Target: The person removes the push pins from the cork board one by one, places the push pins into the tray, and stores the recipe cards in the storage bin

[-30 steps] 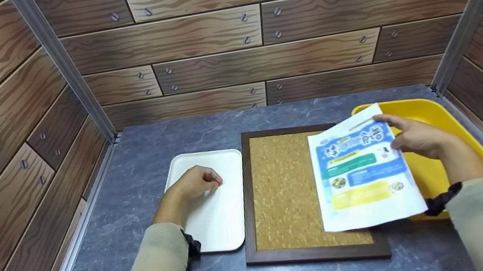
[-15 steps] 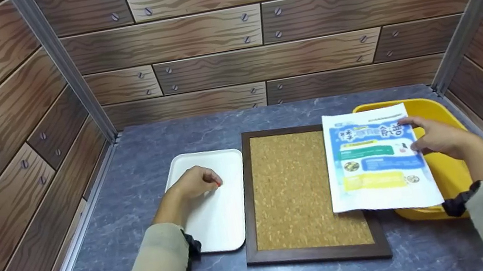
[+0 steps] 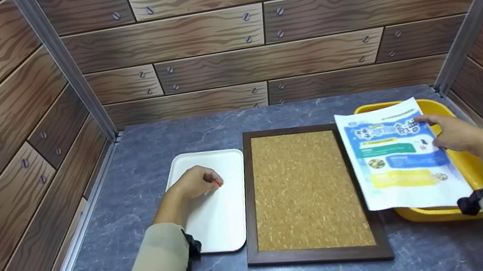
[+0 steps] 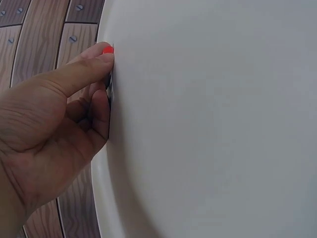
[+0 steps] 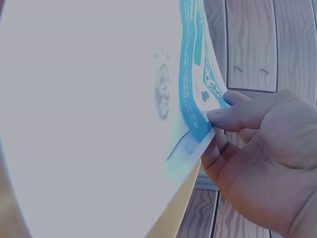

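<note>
In the head view my left hand (image 3: 194,182) is over the white tray (image 3: 219,226) on the left. Its thumb and fingertips pinch a small pushpin with a red head (image 4: 108,50), mostly hidden by the fingers. To the right, my right hand (image 3: 457,134) pinches the right edge of a printed sheet of paper (image 3: 403,162), thumb on its face and fingers behind. The sheet hangs over the yellow bin (image 3: 468,167) and overlaps the right frame of a corkboard (image 3: 308,188). In the right wrist view the paper bends slightly near the thumb.
The corkboard, framed in dark wood, lies flat between tray and bin on a grey marbled tabletop (image 3: 140,171). Plank-patterned walls (image 3: 206,34) enclose the back and both sides, with metal posts (image 3: 65,61) at the corners.
My right hand has carried the paper rightward, off most of the corkboard and farther over the yellow bin. The left hand stays in place on the tray, still pinching the pushpin.
</note>
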{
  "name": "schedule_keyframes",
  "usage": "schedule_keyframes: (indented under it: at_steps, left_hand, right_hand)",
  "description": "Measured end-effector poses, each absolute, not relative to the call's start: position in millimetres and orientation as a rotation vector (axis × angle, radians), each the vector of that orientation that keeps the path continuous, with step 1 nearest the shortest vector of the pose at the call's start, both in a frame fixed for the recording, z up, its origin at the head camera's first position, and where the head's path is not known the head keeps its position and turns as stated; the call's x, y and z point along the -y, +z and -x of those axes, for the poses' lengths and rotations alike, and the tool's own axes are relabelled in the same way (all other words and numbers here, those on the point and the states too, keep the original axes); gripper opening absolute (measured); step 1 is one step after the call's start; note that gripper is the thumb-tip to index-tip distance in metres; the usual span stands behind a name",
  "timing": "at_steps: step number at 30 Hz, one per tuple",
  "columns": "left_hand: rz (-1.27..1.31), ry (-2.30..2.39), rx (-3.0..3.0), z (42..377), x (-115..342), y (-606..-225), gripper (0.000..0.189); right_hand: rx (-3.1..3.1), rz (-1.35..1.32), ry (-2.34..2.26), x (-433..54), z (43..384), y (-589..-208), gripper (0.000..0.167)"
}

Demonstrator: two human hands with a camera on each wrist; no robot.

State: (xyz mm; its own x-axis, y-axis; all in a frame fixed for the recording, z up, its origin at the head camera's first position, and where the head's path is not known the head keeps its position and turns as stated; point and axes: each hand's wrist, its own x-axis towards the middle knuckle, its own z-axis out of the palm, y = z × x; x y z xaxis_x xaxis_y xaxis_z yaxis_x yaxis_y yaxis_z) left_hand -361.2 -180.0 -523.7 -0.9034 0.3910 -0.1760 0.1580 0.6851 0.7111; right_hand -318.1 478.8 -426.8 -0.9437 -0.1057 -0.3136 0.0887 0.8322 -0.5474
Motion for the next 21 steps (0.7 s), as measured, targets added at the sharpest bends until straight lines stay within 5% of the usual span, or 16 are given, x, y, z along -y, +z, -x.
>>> schedule_keyframes:
  at_steps: [21]
  left_hand:
    - [-0.405,1.041,-2.579,363.0,182.2,-526.9,0.008]
  right_hand:
    - [-2.691,-0.133,-0.781,-522.6,309.7,-445.3,0.075]
